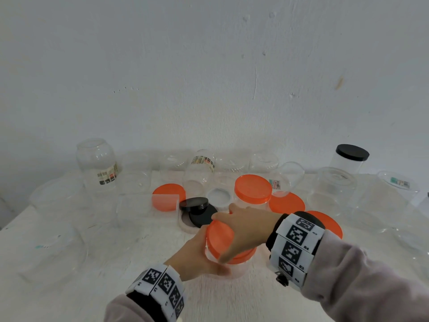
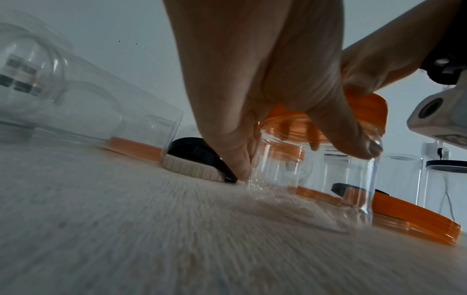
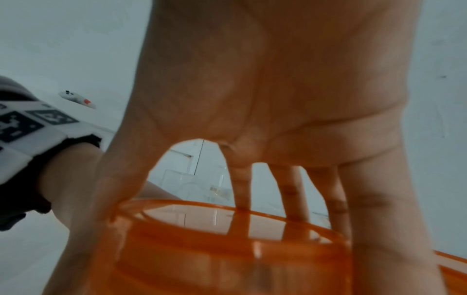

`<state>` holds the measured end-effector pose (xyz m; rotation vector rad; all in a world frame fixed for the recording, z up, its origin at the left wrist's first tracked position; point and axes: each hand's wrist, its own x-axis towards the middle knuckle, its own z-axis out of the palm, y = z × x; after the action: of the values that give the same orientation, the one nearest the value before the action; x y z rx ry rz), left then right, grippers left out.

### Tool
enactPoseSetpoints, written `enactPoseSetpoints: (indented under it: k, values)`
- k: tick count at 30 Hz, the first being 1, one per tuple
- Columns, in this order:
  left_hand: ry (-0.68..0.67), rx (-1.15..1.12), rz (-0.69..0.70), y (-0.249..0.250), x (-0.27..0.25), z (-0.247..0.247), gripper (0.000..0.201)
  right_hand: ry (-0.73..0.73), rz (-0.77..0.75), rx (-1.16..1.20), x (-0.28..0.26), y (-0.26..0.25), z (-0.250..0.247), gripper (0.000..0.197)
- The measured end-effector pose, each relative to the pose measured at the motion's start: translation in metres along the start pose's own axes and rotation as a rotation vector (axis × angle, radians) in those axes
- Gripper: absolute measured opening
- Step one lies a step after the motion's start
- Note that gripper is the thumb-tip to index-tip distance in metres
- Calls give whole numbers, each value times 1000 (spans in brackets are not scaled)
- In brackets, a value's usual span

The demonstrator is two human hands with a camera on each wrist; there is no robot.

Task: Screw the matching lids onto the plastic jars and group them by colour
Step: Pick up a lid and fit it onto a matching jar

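You're early on, I'd say; one orange-lidded jar [image 1: 253,194] and a black-lidded jar [image 1: 350,159] look done, plenty of open jars and loose lids remain. Your left hand [image 1: 197,254] grips the clear jar [image 2: 313,175] at front centre; your right hand [image 1: 246,226] clamps its orange lid [image 1: 220,238], sitting tilted, not seated yet.

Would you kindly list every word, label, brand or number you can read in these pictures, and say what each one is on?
No text can be read for certain.
Left jar sticker: coloured blocks, too blurred.
Middle jar sticker: too small.
Barcode sticker: too small.
Far right jar sticker: too blurred.
Right wristband: square code markers with tiny characters beside them, unreadable.
Left wristband: the same.
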<state>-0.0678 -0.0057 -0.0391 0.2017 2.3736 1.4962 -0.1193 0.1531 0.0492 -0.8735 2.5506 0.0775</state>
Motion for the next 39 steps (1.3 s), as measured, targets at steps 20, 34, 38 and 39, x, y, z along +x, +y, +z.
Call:
enactPoseSetpoints:
  k: [20, 34, 38, 39]
  values:
    - [-33, -34, 20, -5, -1, -2, 116, -163, -215, 14, -5, 0, -14, 97]
    - [-9, 3, -2, -3, 0, 0, 107, 87, 47, 33, -6, -2, 6, 100]
    - [0, 53, -1, -2, 0, 2, 108, 25, 106, 78, -8, -2, 5, 111]
    - [3, 59, -1, -2, 0, 2, 109, -26, 79, 76, -8, -2, 2, 112]
